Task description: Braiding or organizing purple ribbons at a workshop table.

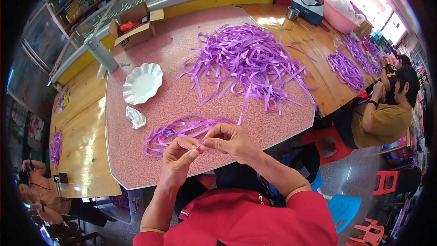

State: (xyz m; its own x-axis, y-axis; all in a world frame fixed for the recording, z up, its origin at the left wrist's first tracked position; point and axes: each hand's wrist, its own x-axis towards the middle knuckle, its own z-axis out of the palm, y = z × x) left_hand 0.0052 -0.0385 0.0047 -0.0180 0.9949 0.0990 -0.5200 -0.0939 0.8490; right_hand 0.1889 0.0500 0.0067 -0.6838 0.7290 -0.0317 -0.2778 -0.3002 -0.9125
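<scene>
Above the near edge of the pink speckled table [168, 54], my two hands meet with fingertips almost touching. My left hand [178, 157] is closed in a pinch on a purple ribbon. My right hand [231, 142] pinches the ribbon too, thumb against forefinger; the small bit between the fingertips is mostly hidden. A purple strand [244, 105] runs down from the big heap of ribbons [248, 59] toward my right hand. Just beyond my left hand lies a loose coil of purple ribbons [159, 137].
At left stand a white scalloped dish [142, 83], crumpled white tissue [135, 117], a grey bottle [101, 53] and an open cardboard box [136, 32]. Wooden tables [84, 141] adjoin both sides. A person [387, 114] sits at right near more ribbons [346, 69]; another person [43, 184] is at lower left.
</scene>
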